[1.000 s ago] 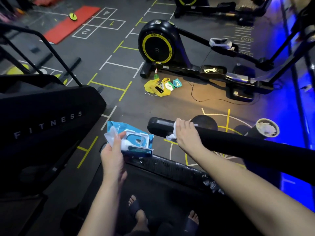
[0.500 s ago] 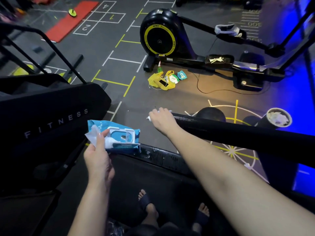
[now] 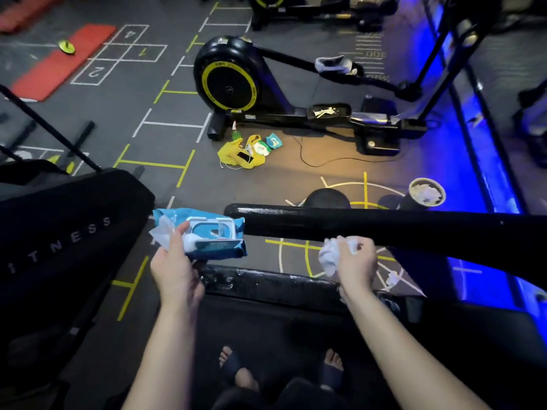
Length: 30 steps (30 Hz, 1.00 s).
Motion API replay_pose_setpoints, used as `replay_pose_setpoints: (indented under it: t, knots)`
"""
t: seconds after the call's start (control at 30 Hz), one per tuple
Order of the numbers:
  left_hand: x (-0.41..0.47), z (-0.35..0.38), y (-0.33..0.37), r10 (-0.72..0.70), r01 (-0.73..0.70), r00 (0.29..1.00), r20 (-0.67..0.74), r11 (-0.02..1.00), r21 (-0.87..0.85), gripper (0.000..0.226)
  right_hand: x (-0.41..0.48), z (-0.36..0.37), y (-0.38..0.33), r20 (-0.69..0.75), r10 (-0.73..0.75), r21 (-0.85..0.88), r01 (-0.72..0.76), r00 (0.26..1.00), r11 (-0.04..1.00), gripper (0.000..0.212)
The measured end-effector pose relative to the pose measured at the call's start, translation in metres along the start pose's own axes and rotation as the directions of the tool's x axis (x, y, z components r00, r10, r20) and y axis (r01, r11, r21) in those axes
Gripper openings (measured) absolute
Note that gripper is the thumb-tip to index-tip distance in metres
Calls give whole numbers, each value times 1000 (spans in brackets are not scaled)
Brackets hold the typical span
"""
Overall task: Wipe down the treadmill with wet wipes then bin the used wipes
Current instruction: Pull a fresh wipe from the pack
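The right hand (image 3: 358, 261) clutches a crumpled wipe (image 3: 328, 258) just below the treadmill handrail (image 3: 414, 229). The left hand (image 3: 174, 270) grips the wipe pack (image 3: 216, 236) (blue, white lid). Beyond the right hand, a bin (image 3: 412, 191) stands on the grey, yellow-lined gym floor (image 3: 165, 137).

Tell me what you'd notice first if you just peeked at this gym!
The two hands in the middle: the left hand holds a bright blue wipes pack, and the right hand grips a crumpled white wipe just under the black rail. Behind the rail, at the right, a bin holds more white wipes beside a strong blue glow. Farther back stands a black machine with a yellow ring.
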<state>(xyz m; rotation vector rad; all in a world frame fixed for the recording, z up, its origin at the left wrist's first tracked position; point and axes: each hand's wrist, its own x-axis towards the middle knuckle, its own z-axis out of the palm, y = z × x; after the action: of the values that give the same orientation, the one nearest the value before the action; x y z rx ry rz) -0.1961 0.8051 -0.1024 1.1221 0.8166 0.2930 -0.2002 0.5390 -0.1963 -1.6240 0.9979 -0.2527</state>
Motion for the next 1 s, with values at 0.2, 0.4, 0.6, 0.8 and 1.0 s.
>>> replay_pose_setpoints:
  t: [0.2,0.4,0.6,0.8,1.0]
  knots:
    - [-20,19,-14,-22,22,1000,-6,998,-55,17,50,-34,-1,-145,-706,-106,698,694,708,32]
    - [-32,-3,-14,4,-6,998,-66,999,-40,14,86,-7,47,-20,-754,-306,714,656,630,42]
    - [-39,-35,-14,57,-64,985,-165,997,-39,35,15,65,24,673,-538,-98,782,507,616,63]
    - [-47,-45,-1,96,-106,976,-196,993,-42,19,-29,101,14,948,-211,-64,794,238,605,42]
    - [-43,-26,-7,126,-139,975,-183,988,-62,16,-16,50,19,706,-319,-90,527,632,845,29]
